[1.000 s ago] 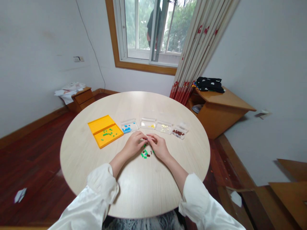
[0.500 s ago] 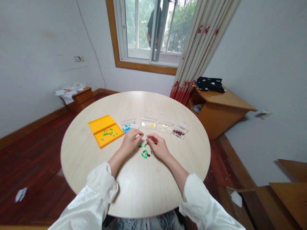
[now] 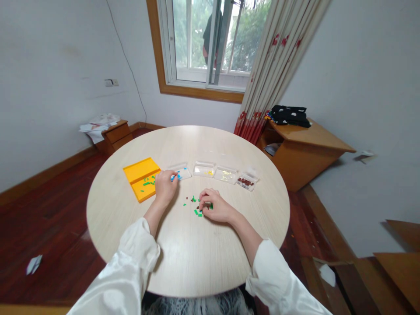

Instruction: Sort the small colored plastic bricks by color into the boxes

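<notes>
My left hand point(image 3: 166, 188) is over the near left corner of a clear box point(image 3: 186, 173) of small blue bricks point(image 3: 175, 177), thumb and fingers pinched together. Whatever that pinch holds is too small to make out. My right hand point(image 3: 215, 205) reaches down with curled, closed fingers into a loose scatter of small green bricks point(image 3: 196, 212) and brown bricks point(image 3: 197, 207) on the table. Its fingertips touch the scatter, and anything between them is hidden. Part of the scatter lies under this hand.
A yellow case point(image 3: 140, 169) with green bricks lies open at left, beside my left hand. Further clear boxes hold yellow point(image 3: 209, 173), pale yellow point(image 3: 227, 176) and brown pieces point(image 3: 246, 181). Everything stands on a round table point(image 3: 187, 258). A person point(image 3: 210, 37) is outside the window.
My hands have moved apart. The left went left to the blue bricks' box, and the right came down nearer me onto the scattered bricks.
</notes>
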Demonstrator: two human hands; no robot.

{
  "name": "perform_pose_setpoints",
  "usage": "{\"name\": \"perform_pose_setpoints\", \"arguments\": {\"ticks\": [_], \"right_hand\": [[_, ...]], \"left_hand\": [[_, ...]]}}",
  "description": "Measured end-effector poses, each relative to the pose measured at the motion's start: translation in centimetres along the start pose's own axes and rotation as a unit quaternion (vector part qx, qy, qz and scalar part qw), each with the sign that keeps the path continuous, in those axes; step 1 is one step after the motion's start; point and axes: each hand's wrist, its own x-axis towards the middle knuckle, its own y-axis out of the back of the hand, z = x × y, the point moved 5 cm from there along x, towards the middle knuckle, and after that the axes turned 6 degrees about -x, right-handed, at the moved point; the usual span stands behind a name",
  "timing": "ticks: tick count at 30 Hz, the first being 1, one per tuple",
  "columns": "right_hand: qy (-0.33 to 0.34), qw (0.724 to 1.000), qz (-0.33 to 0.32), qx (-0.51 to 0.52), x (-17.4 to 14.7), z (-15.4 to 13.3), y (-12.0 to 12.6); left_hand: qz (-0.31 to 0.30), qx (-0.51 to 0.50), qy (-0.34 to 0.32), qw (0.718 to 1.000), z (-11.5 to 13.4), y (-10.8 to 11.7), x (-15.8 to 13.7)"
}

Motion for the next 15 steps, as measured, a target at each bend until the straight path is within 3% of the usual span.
{"name": "perform_pose_setpoints", "arguments": {"ticks": [10,15], "right_hand": [[0.003,1.0,-0.018,-0.018,-0.3,-0.1,0.3],[0.009,1.0,-0.017,-0.014,-0.4,-0.1,0.2]], "left_hand": [[0.0,0.057,0.005,0.998,-0.9,-0.6,0.3],[-0.031,0.056,0.005,0.998,-0.9,-1.1,0.4]]}}
